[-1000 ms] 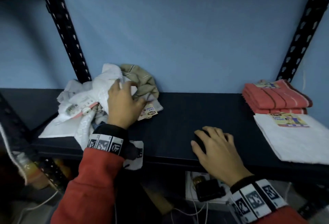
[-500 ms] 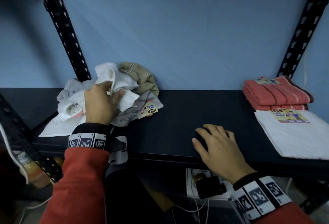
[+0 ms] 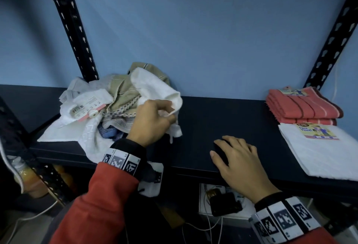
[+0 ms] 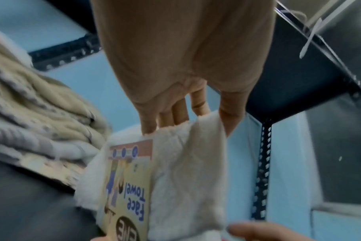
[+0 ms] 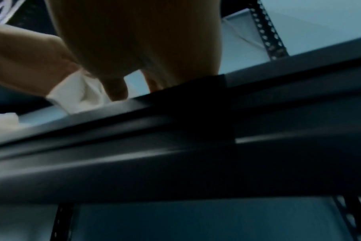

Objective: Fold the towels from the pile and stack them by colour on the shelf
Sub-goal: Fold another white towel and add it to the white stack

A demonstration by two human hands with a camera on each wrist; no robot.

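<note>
Right hand [image 3: 237,163] lies flat on the front edge of the dark shelf [image 3: 203,119], fingers spread and relaxed, holding nothing.

Left hand [image 3: 150,122] is just left of it, at the near right edge of the pile [image 3: 108,106]. Its fingers and thumb pinch a white towel [image 3: 155,86] by a fold. The left wrist view shows the cloth caught between thumb and fingertips [image 4: 148,125], hanging below the hand with a yellow "Face Towel" label [image 4: 127,187] on it.

White towel — plush, crumpled, partly lifted off the pile, one corner drooping toward the shelf board.

The pile sits at the left end of the shelf, against the blue wall: a beige striped towel [image 3: 124,90], white and grey pieces, a barcode tag [image 3: 85,108] on top. One white piece hangs over the shelf's front edge.

Far right of the pile, well apart from it — a folded white towel [image 3: 325,154] with its label, lying flat near the front. Behind it, touching, a stack of folded red towels [image 3: 302,106] against the wall.

Black perforated uprights [image 3: 73,28] frame the shelf on both sides.
</note>
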